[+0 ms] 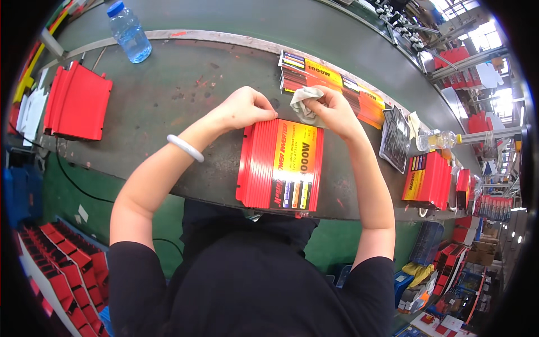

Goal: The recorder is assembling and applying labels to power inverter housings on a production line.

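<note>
A red ribbed power inverter point(255, 163) lies on the workbench right before me, with a yellow and black label point(295, 149) across its top. My left hand point(247, 106) is at the inverter's far left corner. Its thumb and forefinger are pinched together at the label's far edge; whether anything thin sits between them I cannot make out. Above the far right corner, my right hand point(337, 112) grips a crumpled pale cloth point(306, 105) between thumb and fingers. A white bracelet point(185, 147) circles my left wrist.
Stacked printed labels point(317, 73) lie beyond the inverter. A blue-capped water bottle point(132, 35) stands far left, near another red housing point(81, 104). To the right are a black tray point(394, 139), a clear bottle point(438, 140) and a labelled inverter point(429, 180). Red parts fill racks point(67, 269) lower left.
</note>
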Motion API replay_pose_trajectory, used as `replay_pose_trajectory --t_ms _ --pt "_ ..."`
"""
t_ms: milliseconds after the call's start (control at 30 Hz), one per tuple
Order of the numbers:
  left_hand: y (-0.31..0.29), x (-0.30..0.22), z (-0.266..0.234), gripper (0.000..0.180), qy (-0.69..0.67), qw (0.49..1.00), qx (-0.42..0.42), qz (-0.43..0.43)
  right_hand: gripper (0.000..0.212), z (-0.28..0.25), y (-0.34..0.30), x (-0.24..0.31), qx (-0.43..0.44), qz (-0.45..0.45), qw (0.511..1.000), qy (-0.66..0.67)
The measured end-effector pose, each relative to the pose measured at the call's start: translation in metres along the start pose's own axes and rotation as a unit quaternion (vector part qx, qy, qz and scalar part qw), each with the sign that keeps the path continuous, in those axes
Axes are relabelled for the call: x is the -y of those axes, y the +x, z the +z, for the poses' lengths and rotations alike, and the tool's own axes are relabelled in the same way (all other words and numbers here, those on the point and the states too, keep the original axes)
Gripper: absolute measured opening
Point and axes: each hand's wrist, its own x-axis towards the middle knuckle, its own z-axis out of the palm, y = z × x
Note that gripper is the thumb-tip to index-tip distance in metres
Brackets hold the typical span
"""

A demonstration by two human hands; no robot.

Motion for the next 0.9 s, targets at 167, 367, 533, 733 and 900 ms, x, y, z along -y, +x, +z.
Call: replay_pose_trajectory --t_ms 167,367,533,733,900 --pt "0.000 -0.007 -0.008 0.025 -0.105 0.991 0.038 -0.071 0.020 -0.006 -0.003 -0.007 -0.018 -0.020 1.000 -0.011" --pt "0.001 -0.005 -0.004 0.024 -0.101 0.991 0.031 -0.086 0.020 0.001 0.001 -0.002 -0.015 -0.034 0.999 -0.006" --pt "0.003 -0.002 -0.003 0.023 -0.087 0.993 0.034 -0.077 0.020 0.003 0.004 0.003 -0.020 -0.036 0.998 -0.036" --pt "0.008 -0.002 -0.004 0.021 -0.096 0.993 0.033 -0.065 0.020 0.002 0.006 0.001 -0.030 -0.047 0.998 -0.038" --pt "0.001 0.001 -0.012 0.022 -0.104 0.992 0.036 -0.057 0.020 0.008 0.013 0.005 -0.021 -0.057 0.998 -0.031"
